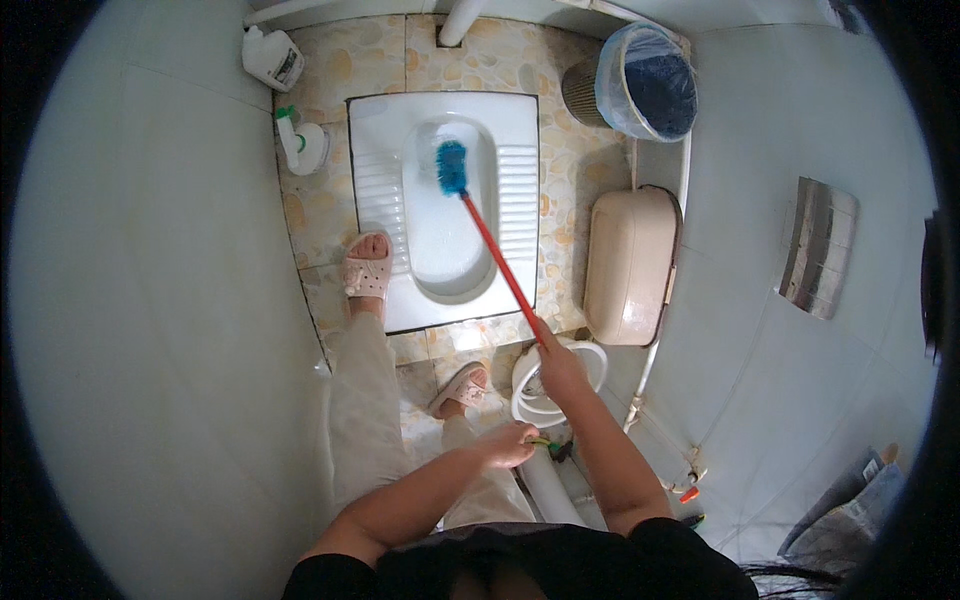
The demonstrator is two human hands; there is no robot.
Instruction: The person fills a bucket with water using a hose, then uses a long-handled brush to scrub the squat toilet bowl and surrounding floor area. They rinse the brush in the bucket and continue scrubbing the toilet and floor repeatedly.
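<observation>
My right hand [562, 369] grips the red handle of a toilet brush [501, 259]. Its blue bristle head lies at the upper part of the bowl of a white ceramic squat toilet [517, 112], set in the floor. My left hand [510, 445] is closed around something thin and yellow-green near a green and black fitting; what it is cannot be told. A white plastic bucket [596, 362] stands beneath my right wrist. My foot in a pink clog rests at the toilet's left edge; the other is on the lower floor.
Left of the toilet are a white spray bottle [310, 150] with a green nozzle and a white jug [271, 61]. A lined waste bin [634, 86] stands at the back right. A beige plastic cistern [630, 266] and white pipes run along the right wall. The floor has a step.
</observation>
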